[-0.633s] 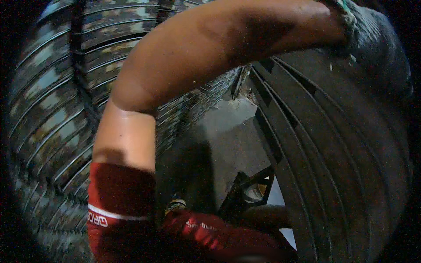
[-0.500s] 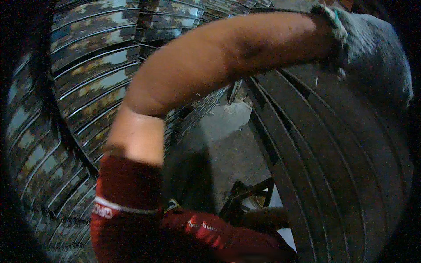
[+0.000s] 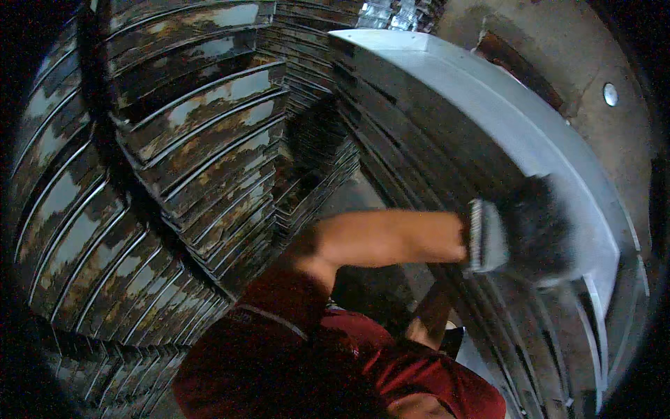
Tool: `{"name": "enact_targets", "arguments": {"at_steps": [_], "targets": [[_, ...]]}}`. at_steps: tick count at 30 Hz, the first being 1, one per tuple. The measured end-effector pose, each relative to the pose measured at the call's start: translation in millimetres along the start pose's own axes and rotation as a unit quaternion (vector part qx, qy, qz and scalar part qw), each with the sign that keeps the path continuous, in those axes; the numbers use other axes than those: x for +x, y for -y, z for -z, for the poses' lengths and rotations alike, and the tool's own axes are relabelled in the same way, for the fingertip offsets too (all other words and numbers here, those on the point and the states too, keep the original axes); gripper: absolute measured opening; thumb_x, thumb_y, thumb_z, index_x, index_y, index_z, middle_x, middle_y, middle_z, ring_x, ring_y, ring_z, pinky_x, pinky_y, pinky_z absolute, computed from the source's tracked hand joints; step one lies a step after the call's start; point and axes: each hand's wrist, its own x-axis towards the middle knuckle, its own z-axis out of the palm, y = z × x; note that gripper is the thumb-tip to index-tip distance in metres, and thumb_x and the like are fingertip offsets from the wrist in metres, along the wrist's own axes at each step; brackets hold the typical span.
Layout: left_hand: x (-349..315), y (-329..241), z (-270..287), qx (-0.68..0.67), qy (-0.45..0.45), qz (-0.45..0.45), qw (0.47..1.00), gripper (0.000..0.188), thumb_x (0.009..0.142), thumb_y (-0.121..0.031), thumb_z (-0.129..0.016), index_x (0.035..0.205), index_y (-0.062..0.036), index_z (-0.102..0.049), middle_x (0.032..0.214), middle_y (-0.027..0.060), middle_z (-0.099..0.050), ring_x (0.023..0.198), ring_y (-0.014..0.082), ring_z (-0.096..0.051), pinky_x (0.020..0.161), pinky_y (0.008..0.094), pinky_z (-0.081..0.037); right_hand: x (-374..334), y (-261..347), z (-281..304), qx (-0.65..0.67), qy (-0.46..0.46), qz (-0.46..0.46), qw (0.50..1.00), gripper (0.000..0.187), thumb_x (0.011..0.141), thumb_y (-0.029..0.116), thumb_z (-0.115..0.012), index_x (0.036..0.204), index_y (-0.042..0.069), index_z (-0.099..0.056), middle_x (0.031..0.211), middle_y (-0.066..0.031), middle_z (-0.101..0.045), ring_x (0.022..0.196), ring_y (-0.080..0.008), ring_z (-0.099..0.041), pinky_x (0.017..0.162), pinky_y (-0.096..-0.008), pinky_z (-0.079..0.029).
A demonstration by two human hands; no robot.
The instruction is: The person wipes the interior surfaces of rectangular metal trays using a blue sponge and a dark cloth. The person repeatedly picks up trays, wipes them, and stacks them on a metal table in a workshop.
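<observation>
My left arm, in a maroon sleeve, reaches across to the right. My left hand (image 3: 534, 234), in a dark work glove with a grey cuff, is over the pale top of a stack of metal trays (image 3: 474, 91). Motion smears its fingers, and I cannot tell whether they grip the metal. The uppermost tray has a long curved rim and a smooth grey surface; darker edges lie in layers beneath it. Part of my right forearm (image 3: 429, 321) shows low in the middle, beside the stack, with its hand hidden.
Tall stacks of stained, rusty metal trays (image 3: 216, 146) fill the left side. Shiny crinkled material (image 3: 391, 15) lies at the top. On the floor (image 3: 579, 42) at the far right are a white oval object (image 3: 611, 94) and a rust-brown strip (image 3: 520, 70).
The view has swung, bringing the pale uppermost tray and the floor at the far right into sight. My left hand has gone from the upper right corner to lower over that tray.
</observation>
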Motion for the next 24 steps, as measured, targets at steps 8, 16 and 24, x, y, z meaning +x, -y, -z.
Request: {"name": "enact_targets", "arguments": {"at_steps": [8, 16, 24], "targets": [[-200.4, 101.4, -32.0, 0.017, 0.205, 0.207, 0.957, 0.027, 0.075, -0.038, -0.072, 0.073, -0.0125, -0.066, 0.068, 0.0091, -0.061, 0.063, 0.0332, -0.063, 0.059, 0.0489, -0.048, 151.3, 72.1, 45.4, -0.014, -0.001, -0.017, 1.000, 0.047, 0.107, 0.040, -0.053, 0.140, 0.006, -0.057, 0.127, -0.0128, -0.067, 0.110, -0.0272, -0.067, 0.089, -0.0408, -0.057], [-366.9, 200.6, 29.2, 0.055, 0.333, 0.383, 0.860, 0.028, 0.076, -0.041, -0.073, 0.077, -0.0134, -0.068, 0.074, 0.0094, -0.063, 0.070, 0.0342, -0.064, 0.065, 0.0495, -0.049, 327.8, 121.5, 18.9, -0.027, 0.015, -0.041, 0.999, 0.048, 0.107, 0.040, -0.053, 0.140, 0.006, -0.056, 0.126, -0.0128, -0.067, 0.110, -0.0273, -0.066, 0.089, -0.0409, -0.057], [-479.6, 202.4, 76.6, 0.063, 0.454, 0.543, 0.704, 0.023, 0.077, -0.038, -0.073, 0.082, -0.0159, -0.070, 0.081, 0.0087, -0.066, 0.076, 0.0340, -0.065, 0.069, 0.0495, -0.050, 416.4, 117.2, -24.0, -0.017, -0.007, -0.099, 0.995, 0.048, 0.106, 0.040, -0.054, 0.141, 0.006, -0.055, 0.126, -0.0129, -0.067, 0.110, -0.0274, -0.066, 0.089, -0.0410, -0.057]]}}
